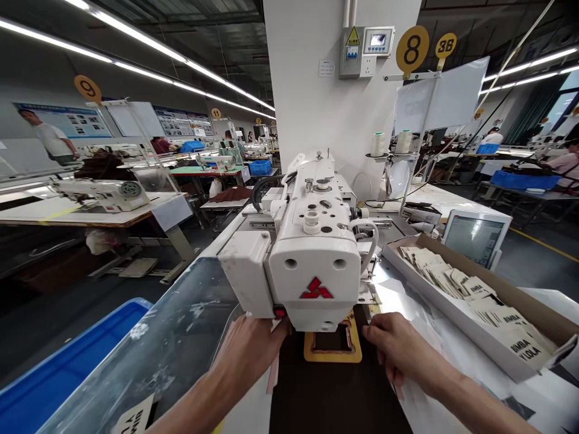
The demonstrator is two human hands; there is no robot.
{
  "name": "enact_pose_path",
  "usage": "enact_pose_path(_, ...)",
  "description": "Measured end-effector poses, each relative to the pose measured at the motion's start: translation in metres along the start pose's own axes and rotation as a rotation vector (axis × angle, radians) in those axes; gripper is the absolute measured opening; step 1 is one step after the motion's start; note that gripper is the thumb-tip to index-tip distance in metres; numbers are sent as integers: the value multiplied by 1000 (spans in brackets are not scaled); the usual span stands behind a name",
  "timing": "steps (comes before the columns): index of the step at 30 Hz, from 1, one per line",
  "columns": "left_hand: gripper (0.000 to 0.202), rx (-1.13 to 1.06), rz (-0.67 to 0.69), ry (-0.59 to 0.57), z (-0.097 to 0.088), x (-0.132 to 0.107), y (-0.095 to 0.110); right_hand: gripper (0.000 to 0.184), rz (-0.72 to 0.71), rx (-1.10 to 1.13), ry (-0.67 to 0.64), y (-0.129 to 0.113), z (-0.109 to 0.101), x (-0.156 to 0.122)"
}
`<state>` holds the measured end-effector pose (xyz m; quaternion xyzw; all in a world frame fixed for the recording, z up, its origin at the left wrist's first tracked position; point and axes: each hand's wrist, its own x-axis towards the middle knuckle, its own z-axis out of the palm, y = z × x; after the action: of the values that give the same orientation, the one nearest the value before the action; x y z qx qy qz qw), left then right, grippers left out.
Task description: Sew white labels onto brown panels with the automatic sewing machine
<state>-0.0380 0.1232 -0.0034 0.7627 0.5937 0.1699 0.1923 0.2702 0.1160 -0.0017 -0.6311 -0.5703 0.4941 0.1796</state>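
Note:
A white sewing machine point(312, 253) with a red three-diamond logo stands in front of me. Under its head a yellow rectangular clamp frame point(333, 354) lies on dark fabric point(335, 395). My left hand point(251, 349) rests at the left of the frame beneath the machine head, fingers curled and partly hidden. My right hand point(398, 349) lies at the right of the frame, fingers bent down onto the fabric's edge. Whether either hand holds anything is hidden.
A long cardboard box point(479, 313) of printed labels sits at the right, a touch screen point(474, 236) behind it. A blue bin point(67, 361) is at the lower left. One loose label point(134, 416) lies near my left forearm. Other sewing stations and people fill the hall.

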Motion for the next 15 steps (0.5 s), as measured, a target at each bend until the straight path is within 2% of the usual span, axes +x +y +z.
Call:
enact_pose_path(2, 34, 50, 71, 37, 3, -28, -2, 25, -96, -111, 118, 10, -1, -11)
enact_pose_path(3, 36, 78, 172, 27, 5, -40, -4, 25, -204, -211, 185, 17, -2, -18)
enact_pose_path(5, 48, 180, 394, -9, 9, -56, -6, 29, -533, -490, 284, 33, -1, -34)
enact_pose_path(6, 55, 226, 453, -40, 11, -57, -6, 31, -718, -646, 300, 41, 0, -41)
enact_pose_path(8, 59, 274, 436, -99, 10, -49, -4, 36, -994, -902, 264, 52, 2, -50)
enact_pose_path(9, 58, 274, 390, -127, 8, -41, -2, 39, -1055, -991, 248, 55, 4, -51)
enact_pose_path(10, 54, 269, 361, -135, 5, -31, 0, 42, -1068, -1052, 232, 56, 6, -51)
enact_pose_path(12, 47, 259, 331, -141, -1, -15, 3, 45, -995, -1094, 197, 54, 10, -46)
enact_pose_path(15, 47, 258, 291, -117, -8, -14, 2, 42, -828, -1027, 183, 51, 16, -38)
